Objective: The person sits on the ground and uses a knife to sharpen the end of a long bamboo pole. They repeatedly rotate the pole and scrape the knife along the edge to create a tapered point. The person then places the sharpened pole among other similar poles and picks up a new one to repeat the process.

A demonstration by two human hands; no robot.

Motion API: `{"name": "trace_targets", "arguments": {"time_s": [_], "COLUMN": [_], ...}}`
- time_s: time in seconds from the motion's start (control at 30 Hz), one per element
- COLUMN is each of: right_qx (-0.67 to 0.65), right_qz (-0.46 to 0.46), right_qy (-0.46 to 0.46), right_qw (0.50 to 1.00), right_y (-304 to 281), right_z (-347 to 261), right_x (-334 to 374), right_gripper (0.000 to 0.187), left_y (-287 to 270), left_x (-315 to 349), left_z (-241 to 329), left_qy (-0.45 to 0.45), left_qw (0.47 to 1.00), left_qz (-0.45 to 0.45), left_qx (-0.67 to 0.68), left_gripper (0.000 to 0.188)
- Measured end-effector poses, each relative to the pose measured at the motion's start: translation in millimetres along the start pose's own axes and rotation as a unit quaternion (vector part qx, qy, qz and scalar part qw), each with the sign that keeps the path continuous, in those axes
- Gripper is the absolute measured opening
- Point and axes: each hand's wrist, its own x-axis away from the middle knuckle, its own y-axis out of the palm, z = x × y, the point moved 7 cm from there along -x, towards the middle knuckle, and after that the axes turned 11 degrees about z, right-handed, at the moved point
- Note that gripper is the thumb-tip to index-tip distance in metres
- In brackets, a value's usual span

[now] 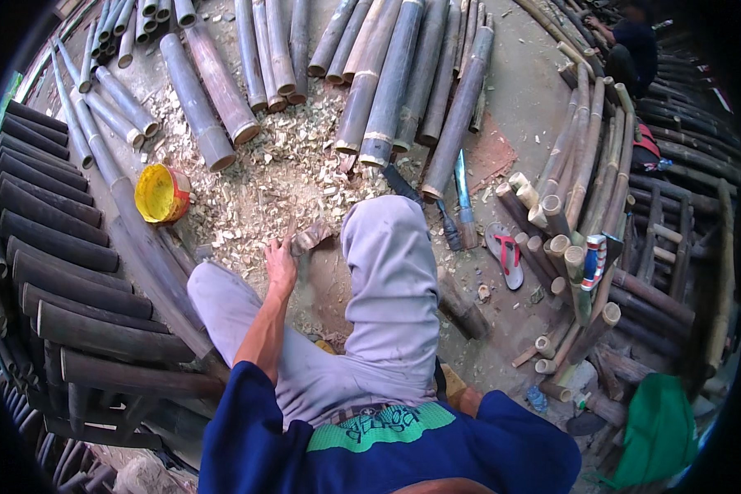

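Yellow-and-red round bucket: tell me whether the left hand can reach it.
Probably yes: the left hand is fairly near, and only pale, low-lying wood chips seem to lie between it and the bucket.

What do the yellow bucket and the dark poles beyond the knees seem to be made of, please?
Bucket: probably plastic, smooth-looking, given its thin rim and bright colour.
Poles: apparently bamboo, dull dark skin, with ringed joints and pale ends.

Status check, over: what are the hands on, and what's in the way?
Left hand at a short brown piece, grip unclear. Right hand out of sight. Pale chips scattered close by, bamboo poles beyond.
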Motion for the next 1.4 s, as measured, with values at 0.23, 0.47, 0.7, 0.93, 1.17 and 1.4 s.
{"name": "trace_targets", "arguments": {"time_s": [0.23, 0.47, 0.7, 0.93, 1.17, 1.4], "right_qx": [-0.041, -0.066, -0.088, -0.130, -0.149, -0.150], "right_qz": [-0.001, -0.004, 0.007, 0.045, 0.043, 0.018], "right_qy": [-0.012, -0.053, -0.167, -0.342, -0.438, -0.476], "right_qw": [0.999, 0.996, 0.982, 0.930, 0.886, 0.866], "right_y": [-4, 4, 19, -10, -38, -35], "right_z": [2, -21, -113, -266, -361, -402], "right_x": [-21, -49, -96, -164, -187, -171], "right_gripper": [0.039, 0.041, 0.040, 0.040, 0.039, 0.039], "left_y": [-16, -20, -10, -12, -73, -181], "left_x": [6, 6, 7, 17, 36, 55], "left_z": [17, 14, 17, -6, -19, -52], "left_qy": [0.004, 0.014, 0.001, 0.012, -0.055, -0.118], "left_qw": [1.000, 1.000, 0.999, 0.994, 0.993, 0.982], "left_qz": [-0.014, 0.017, 0.037, 0.105, 0.103, -0.122], "left_qx": [0.013, 0.000, -0.011, 0.035, -0.008, -0.079], "left_gripper": [0.075, 0.072, 0.067, 0.076, 0.072, 0.059]}}
